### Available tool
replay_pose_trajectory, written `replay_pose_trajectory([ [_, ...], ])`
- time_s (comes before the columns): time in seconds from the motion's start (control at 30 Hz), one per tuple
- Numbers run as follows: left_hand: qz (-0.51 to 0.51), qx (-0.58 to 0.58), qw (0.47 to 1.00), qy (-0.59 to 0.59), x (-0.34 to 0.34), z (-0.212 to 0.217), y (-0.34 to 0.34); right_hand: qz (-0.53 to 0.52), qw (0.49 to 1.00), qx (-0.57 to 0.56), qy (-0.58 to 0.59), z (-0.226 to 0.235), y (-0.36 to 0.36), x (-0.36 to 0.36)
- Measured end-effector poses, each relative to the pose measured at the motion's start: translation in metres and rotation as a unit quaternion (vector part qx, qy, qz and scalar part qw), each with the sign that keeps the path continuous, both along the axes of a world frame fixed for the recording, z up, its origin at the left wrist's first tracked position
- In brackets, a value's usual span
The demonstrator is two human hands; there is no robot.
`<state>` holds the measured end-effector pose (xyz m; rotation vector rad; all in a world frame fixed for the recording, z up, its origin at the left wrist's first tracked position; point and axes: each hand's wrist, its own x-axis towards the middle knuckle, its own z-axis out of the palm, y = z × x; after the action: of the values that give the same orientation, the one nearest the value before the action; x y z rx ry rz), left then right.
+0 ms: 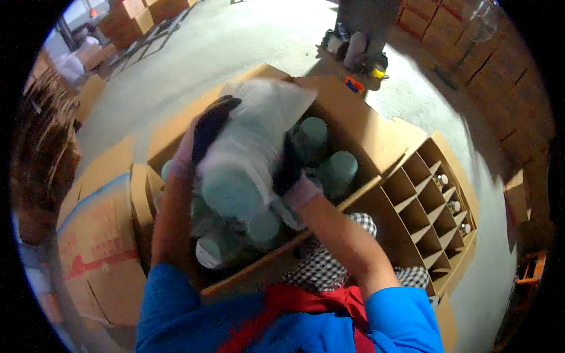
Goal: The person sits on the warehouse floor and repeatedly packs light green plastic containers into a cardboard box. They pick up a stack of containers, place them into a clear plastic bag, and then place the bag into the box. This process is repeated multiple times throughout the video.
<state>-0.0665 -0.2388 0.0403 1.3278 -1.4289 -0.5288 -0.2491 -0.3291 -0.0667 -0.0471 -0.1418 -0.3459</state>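
Observation:
Between my gloved hands is a large cylinder wrapped in thin white film (250, 132), tilted, its round pale-green end toward me. It looks like a wrapped glass bottle, though the film hides its shape. My left hand (213, 126), in a dark glove, is closed against its left side. On its right side, my right hand (288, 167) grips it, fingers partly hidden. Below is an open cardboard carton (253, 273) holding several similar cylinders with round green ends, such as this one (340, 167) by my right wrist. Some white film (209, 252) covers one near the front.
At the right, a divided carton (421, 203) has several small-capped bottles (453, 206) along its far column. A closed carton (100, 247) stands at the left. Stacked boxes (488, 76) line the right side. Bags (353, 50) lie by a dark pillar (371, 23).

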Motion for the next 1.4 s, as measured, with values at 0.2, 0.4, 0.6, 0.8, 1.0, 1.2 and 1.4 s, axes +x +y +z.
replay_pose_trajectory([
  [0.2,-0.009,0.279,0.952,0.125,0.109,-0.092,-0.096,-0.214,0.872,-0.415,0.149,-0.140,-0.009,0.074],
  [0.4,0.117,0.378,0.861,-0.321,0.169,-0.203,-0.171,-0.097,0.815,-0.467,0.328,-0.068,-0.050,-0.132],
  [0.6,0.058,0.247,0.967,-0.013,0.140,-0.156,-0.281,-0.258,0.683,-0.325,0.601,-0.018,-0.036,-0.296],
  [0.8,0.053,0.265,0.816,-0.510,0.073,-0.158,-0.314,-0.187,0.636,-0.187,0.725,-0.024,0.001,-0.345],
  [1.0,-0.038,0.493,0.724,-0.481,0.111,-0.249,-0.275,-0.127,0.506,-0.454,0.722,0.013,0.026,-0.375],
  [1.2,0.033,0.561,0.710,-0.425,0.080,-0.271,-0.309,-0.075,0.657,-0.346,0.666,0.003,0.015,-0.378],
  [1.4,0.075,0.451,0.792,-0.404,0.100,-0.192,-0.228,0.007,0.472,-0.564,0.678,0.032,0.055,-0.396],
])
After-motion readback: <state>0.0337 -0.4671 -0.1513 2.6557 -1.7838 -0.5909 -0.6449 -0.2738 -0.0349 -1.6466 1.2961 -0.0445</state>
